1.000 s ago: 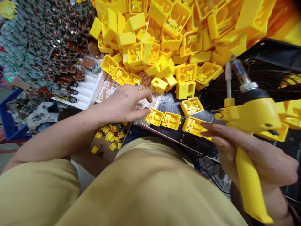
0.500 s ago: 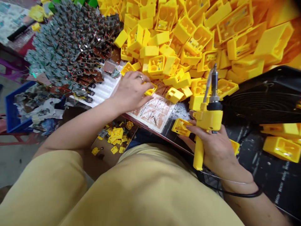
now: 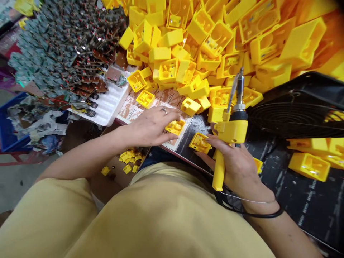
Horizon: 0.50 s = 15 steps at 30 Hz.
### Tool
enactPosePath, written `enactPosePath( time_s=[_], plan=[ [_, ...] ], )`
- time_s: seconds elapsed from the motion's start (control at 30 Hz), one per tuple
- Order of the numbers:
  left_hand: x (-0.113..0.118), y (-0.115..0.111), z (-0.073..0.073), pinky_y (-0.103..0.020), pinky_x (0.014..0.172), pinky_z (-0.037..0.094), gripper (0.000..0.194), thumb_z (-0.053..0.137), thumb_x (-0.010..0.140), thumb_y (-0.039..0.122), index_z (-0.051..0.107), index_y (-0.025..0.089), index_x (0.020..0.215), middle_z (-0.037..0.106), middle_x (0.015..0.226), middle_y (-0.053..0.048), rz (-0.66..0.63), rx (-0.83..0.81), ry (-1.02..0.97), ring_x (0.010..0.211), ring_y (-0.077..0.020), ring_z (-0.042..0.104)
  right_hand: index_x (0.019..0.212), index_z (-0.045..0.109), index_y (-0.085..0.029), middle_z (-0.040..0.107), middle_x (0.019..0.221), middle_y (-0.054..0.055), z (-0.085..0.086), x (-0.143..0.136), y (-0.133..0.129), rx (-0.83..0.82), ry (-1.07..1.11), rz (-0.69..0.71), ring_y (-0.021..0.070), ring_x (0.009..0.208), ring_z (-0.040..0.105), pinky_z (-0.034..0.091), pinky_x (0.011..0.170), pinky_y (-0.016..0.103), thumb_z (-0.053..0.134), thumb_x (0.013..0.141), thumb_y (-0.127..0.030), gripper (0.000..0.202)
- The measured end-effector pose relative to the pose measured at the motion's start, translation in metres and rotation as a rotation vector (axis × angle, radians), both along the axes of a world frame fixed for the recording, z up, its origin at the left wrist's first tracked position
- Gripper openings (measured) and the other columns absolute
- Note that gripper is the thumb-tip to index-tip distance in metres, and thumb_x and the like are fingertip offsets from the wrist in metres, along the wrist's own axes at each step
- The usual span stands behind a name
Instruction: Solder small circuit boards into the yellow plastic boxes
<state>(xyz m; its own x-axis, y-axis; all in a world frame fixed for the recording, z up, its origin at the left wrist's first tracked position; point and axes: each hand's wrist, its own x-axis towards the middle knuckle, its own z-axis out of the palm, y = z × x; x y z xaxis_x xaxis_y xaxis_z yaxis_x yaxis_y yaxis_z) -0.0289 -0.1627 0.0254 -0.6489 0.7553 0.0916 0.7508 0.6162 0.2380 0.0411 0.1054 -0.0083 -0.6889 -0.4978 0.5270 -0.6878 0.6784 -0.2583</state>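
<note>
My left hand [image 3: 154,123] is closed around a small yellow housing [image 3: 175,127] on the patterned board [image 3: 129,110], its thumb and fingers at the sides. In my right hand [image 3: 238,161] is a yellow soldering gun [image 3: 231,131], its metal tip pointing up and away from me. The fingertips of that hand also touch a second yellow housing [image 3: 199,142] near the table's front edge. Another open yellow housing [image 3: 145,99] lies on the board beyond my left hand.
A large heap of yellow housings [image 3: 172,37] fills the back. Circuit boards [image 3: 70,46] are piled at left on a white foam tray [image 3: 107,111]. A black fan [image 3: 292,104] stands at right. Below the table edge lie small yellow parts [image 3: 130,156]; a blue bin [image 3: 10,132] is at far left.
My left hand has moved toward my right hand with a yellow housing and now holds it on the board's near part. The view has shifted; my right hand still holds the soldering gun.
</note>
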Motion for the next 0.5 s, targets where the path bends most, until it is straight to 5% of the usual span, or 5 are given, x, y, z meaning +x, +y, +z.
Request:
enactPosePath(
  time_s=[0.27, 0.37, 0.43, 0.5],
  plan=[
    [0.008, 0.007, -0.019, -0.037, 0.096, 0.052, 0.06, 0.06, 0.093, 0.039, 0.044, 0.013, 0.144, 0.064, 0.133, -0.014, -0.052, 0.09, -0.047, 0.112, -0.023, 0.065, 0.132, 0.048, -0.018, 0.068, 0.102, 0.007, -0.002, -0.002, 0.002, 0.025, -0.018, 0.047, 0.022, 0.096, 0.068, 0.055, 0.094, 0.04, 0.069, 0.09, -0.024, 0.048],
    [-0.002, -0.014, -0.01, -0.045, 0.1, 0.049, 0.053, 0.058, 0.093, 0.045, 0.053, 0.015, 0.136, 0.061, 0.136, -0.014, 0.15, -0.006, 0.153, 0.118, -0.0283, 0.06, 0.132, 0.049, -0.018, 0.066, 0.096, 0.006, -0.001, -0.005, -0.004, 0.016, -0.008, 0.046, 0.0223, 0.091, 0.067, 0.053, 0.094, 0.041, 0.07, 0.089, -0.03, 0.05],
    [-0.012, -0.036, -0.005, -0.047, 0.096, 0.05, 0.035, 0.057, 0.093, 0.037, 0.063, 0.017, 0.121, 0.065, 0.127, -0.013, 0.337, -0.154, 0.272, 0.115, -0.0298, 0.06, 0.13, 0.049, -0.017, 0.064, 0.092, 0.006, 0.0, -0.01, -0.013, 0.014, 0.013, 0.078, 0.0223, 0.087, 0.065, 0.054, 0.087, 0.039, 0.067, 0.091, -0.032, 0.046],
    [-0.014, -0.05, -0.005, -0.041, 0.086, 0.053, 0.024, 0.054, 0.093, 0.027, 0.066, 0.017, 0.112, 0.066, 0.121, -0.012, 0.386, -0.281, 0.291, 0.107, -0.0272, 0.062, 0.128, 0.049, -0.015, 0.063, 0.091, 0.008, -0.001, -0.016, -0.025, 0.027, 0.038, 0.11, 0.0226, 0.085, 0.064, 0.054, 0.077, 0.036, 0.064, 0.093, -0.033, 0.042]
  ],
)
